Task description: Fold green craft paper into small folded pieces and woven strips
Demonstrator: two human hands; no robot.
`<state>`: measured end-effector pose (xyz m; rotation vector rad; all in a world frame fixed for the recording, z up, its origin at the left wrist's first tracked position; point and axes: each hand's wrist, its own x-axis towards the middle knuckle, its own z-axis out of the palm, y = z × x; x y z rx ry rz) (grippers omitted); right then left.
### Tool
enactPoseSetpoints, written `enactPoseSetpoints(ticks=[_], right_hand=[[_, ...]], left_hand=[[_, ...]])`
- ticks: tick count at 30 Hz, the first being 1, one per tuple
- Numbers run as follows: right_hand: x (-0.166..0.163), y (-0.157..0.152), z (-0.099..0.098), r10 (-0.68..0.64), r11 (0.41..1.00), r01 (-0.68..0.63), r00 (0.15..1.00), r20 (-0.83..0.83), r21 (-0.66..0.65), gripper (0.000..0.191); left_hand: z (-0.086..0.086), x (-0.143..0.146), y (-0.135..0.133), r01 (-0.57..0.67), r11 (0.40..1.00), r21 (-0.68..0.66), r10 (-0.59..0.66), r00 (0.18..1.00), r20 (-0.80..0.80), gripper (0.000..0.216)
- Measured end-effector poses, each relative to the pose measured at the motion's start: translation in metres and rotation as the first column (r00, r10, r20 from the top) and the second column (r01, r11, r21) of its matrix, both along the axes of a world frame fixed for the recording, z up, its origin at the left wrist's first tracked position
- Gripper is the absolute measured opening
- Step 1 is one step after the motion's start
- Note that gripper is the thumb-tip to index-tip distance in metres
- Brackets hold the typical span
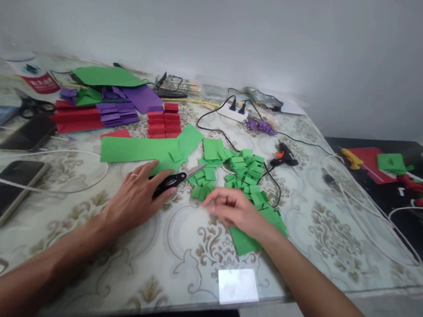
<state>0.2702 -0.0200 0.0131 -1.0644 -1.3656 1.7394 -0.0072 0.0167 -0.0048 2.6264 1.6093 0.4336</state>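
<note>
Near the far left corner of the pale, floral-patterned surface (142, 256), a clear plastic bottle (11, 39) wore a red-and-white label (42, 83). White capital letters (41, 83) stood on its red part: "AM" could be read mid-word, the neighbouring letters being too blurred to tell. A dark green emblem (30, 69) sat above the lettering.

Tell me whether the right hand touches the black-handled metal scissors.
Apart: the head view shows patterned tabletop and small green paper pieces between the right hand and the scissors.
</note>
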Motion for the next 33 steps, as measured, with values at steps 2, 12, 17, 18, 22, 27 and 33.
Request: enactPoseSetpoints(ticks=[2, 12, 17, 18, 22, 27, 33], right_hand=[[0.001, -0.003, 0.005, 0.415, 0.906, -0.418, 0.908, -0.047, -0.072, 0.017], [-0.018, -0.004, 0.013, 0.926, 0.142, -0.950, 0.226, -0.302, -0.277, 0.041], [-0.023, -0.007, 0.002, 0.910, 0.093, -0.954, 0.198, -0.364, -0.285, 0.045], [-0.023, -0.007, 0.002, 0.909, 0.101, -0.955, 0.203, -0.364, -0.278, 0.045], [-0.021, -0.006, 0.011, 0.912, 0.198, -0.944, 0.275, -0.303, -0.262, 0.054], [-0.014, -0.003, 0.019, 0.921, 0.266, -0.922, 0.329, -0.208, -0.281, 0.063], [-0.015, -0.012, -0.002, 0.610, 0.728, -0.638, 0.770, -0.186, -0.252, 0.053]], left_hand=[[-0.001, 0.001, -0.001, -0.008, 0.999, -0.038, 0.006, 0.999, -0.047, 0.053], [0.002, 0.004, -0.001, -0.043, 0.989, -0.141, 0.033, 0.997, -0.070, 0.058], [-0.002, 0.002, -0.002, -0.027, 0.991, -0.128, 0.023, 0.999, -0.030, 0.058], [-0.003, 0.001, -0.002, -0.023, 0.992, -0.120, 0.021, 1.000, -0.014, 0.057], [-0.008, 0.001, -0.001, 0.008, 0.996, -0.085, -0.001, 0.997, 0.078, 0.051], [0.001, 0.002, 0.001, 0.005, 1.000, 0.001, -0.005, 0.948, 0.317, 0.044], [0.020, -0.002, -0.009, 0.088, 0.989, -0.119, 0.007, 0.775, 0.631, 0.033]])
